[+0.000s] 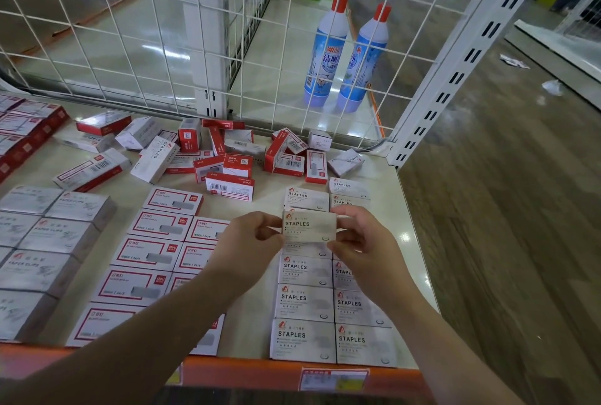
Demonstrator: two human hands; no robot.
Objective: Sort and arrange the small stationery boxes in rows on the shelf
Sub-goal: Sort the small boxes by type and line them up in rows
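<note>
In the head view, you hold one white staples box (309, 226) in the air between both hands, above the white staples rows (331, 304) at about 5 o'clock on the shelf (263, 333). Your left hand (250, 235) pinches its left end with thumb and fingers (271, 235); your right hand (361, 238) pinches the right end in the same way.

The box is small, stiff cardboard, and I judge it rather heavy for its size, because it is full of staples. The printed faces look smooth, so it may slip if you squeeze lightly. Take it by the two short ends, as now, and keep it flat.

The loose pile (227, 151) at 12 o'clock is still unsorted. The red-framed boxes (153, 255) lie at 8 o'clock, the paper clip boxes (55, 235) at 9 o'clock.
</note>
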